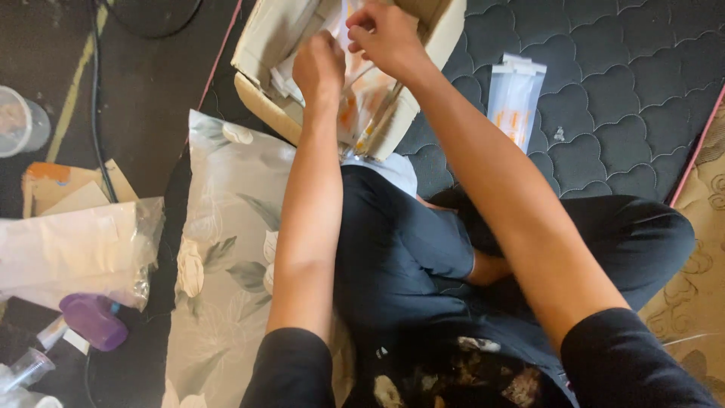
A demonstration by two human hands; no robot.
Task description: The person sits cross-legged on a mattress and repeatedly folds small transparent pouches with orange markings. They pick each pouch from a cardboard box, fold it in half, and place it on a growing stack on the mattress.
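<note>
Head view looks down on a person sitting cross-legged on a dark quilted mattress (627,98) stitched in scallop shapes. Both hands are inside an open cream cardboard box (264,45) just ahead of the knees. Left hand (319,69) is curled shut on a clear crinkly plastic sachet with orange print (355,102); right hand (385,34) pinches the same sachet's top, the two hands nearly touching. A small stack of matching clear sachets (516,94) lies on the mattress to the right, well apart. A floral satin pillow (219,249) lies by the left thigh, beside a purple plastic cap (93,321).
</note>
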